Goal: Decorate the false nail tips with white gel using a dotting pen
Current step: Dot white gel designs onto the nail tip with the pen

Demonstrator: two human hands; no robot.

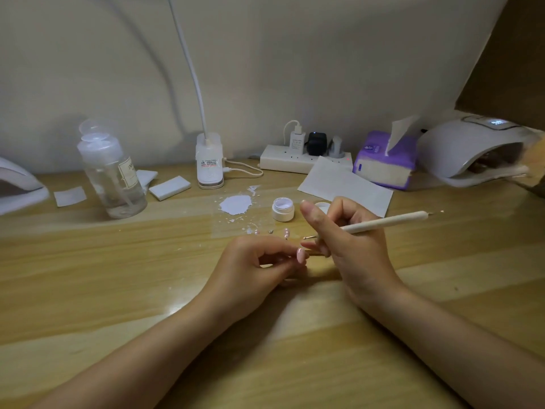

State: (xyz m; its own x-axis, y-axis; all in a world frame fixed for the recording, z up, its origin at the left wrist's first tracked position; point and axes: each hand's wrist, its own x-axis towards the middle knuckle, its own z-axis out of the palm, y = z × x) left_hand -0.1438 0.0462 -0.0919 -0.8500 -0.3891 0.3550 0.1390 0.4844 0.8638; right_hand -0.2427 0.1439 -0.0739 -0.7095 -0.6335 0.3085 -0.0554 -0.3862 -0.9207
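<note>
1. While I am holding the pink false nail tip [300, 255] pinched in the fingertips of my left hand [253, 270], I am keeping the dotting pen [383, 222] gripped in my right hand [351, 246], my thumb sticking up clear of the shaft.
2. The pen's long axis is running from its metal ball end [308, 237] on the left up toward the desk's right edge, and that ball end is hovering just above the nail tip, not touching it as far as I can tell.
3. My right hand is sitting nearer the open jar of white gel [283, 209], which is standing just beyond my thumb toward the desk's back edge, its lid [322, 206] beside it.
4. I am judging the next move as a short reach from nail tip to jar or down onto the nail.
5. More nail tips [286, 232] are lying between my hands and a white smear [236, 204] on the wooden desk [88, 276].
6. Along the back edge are standing a clear bottle [112, 178], a lamp base [210, 163], a power strip [295, 160], a tissue box [385, 163] and a curing lamp [472, 149].
</note>
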